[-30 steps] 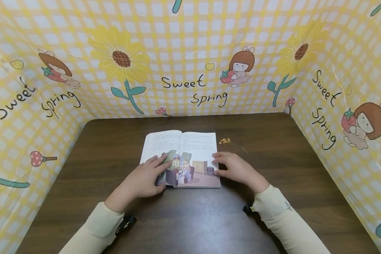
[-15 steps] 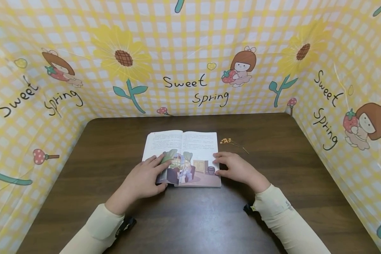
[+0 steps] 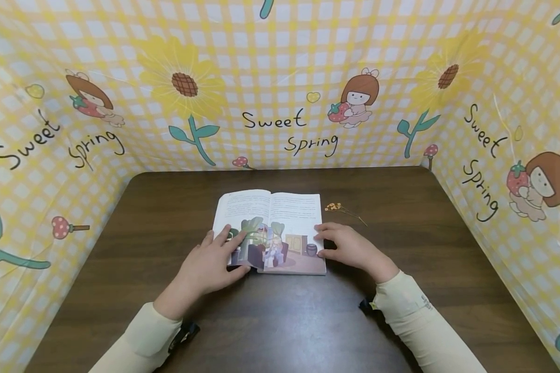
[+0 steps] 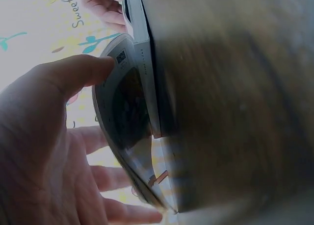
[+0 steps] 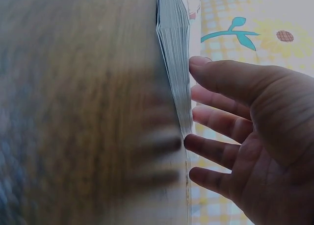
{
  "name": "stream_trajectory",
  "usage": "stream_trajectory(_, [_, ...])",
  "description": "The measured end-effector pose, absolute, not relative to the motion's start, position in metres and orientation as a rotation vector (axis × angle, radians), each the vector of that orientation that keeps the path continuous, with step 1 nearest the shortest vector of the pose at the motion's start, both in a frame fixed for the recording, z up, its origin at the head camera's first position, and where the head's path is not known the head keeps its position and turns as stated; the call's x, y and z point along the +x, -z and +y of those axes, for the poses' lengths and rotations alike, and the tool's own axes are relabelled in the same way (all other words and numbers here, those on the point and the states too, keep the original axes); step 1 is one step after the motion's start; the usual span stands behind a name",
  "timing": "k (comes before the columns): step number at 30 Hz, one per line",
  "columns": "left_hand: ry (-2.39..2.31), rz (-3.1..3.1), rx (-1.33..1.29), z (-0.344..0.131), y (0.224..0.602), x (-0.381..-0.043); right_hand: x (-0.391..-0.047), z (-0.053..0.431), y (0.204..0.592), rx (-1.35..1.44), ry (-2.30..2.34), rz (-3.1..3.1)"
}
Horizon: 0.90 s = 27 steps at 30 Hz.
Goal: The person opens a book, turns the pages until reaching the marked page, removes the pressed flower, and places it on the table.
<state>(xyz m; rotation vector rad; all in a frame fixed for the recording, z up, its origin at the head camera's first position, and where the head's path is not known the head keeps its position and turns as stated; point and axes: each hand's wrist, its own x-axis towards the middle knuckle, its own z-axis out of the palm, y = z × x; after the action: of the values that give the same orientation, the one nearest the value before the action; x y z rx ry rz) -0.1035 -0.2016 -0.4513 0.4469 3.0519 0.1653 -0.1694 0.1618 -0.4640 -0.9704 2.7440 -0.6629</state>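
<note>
An open book [image 3: 295,207] lies on the brown table, with text above and a coloured picture of a room across its lower part. My left hand [image 3: 207,267] rests on the left page, fingers spread and fairly straight. Its thumb lies at the book's near edge; in the left wrist view the left cover [image 4: 130,92] bows up from the table beside that thumb. At the right edge of the book, my right hand [image 3: 350,248] touches the page with its fingertips. The right wrist view shows its fingers loosely extended along the page stack [image 5: 176,48].
A small sprig of dried yellow flowers [image 3: 334,206] lies right of the book, just beyond my right hand. Yellow checked cloth [image 3: 280,67] hangs around the back and sides of the table [image 3: 280,321].
My left fingers have spread a little and shifted left across the page, uncovering more of the picture. The right hand stays at the book's right edge. The head view has turned slightly.
</note>
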Motion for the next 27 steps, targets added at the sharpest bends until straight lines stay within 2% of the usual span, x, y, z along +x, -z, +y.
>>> stream_trajectory(11, [-0.394, 2.970, 0.277, -0.2033, 0.4532, -0.1010, -0.1705, 0.1627, 0.4672, -0.964, 0.665, 2.746])
stream_trajectory(27, [-0.764, 2.978, 0.252, -0.1955, 0.4565, -0.0996, -0.1713, 0.1619, 0.4676, -0.955, 0.654, 2.743])
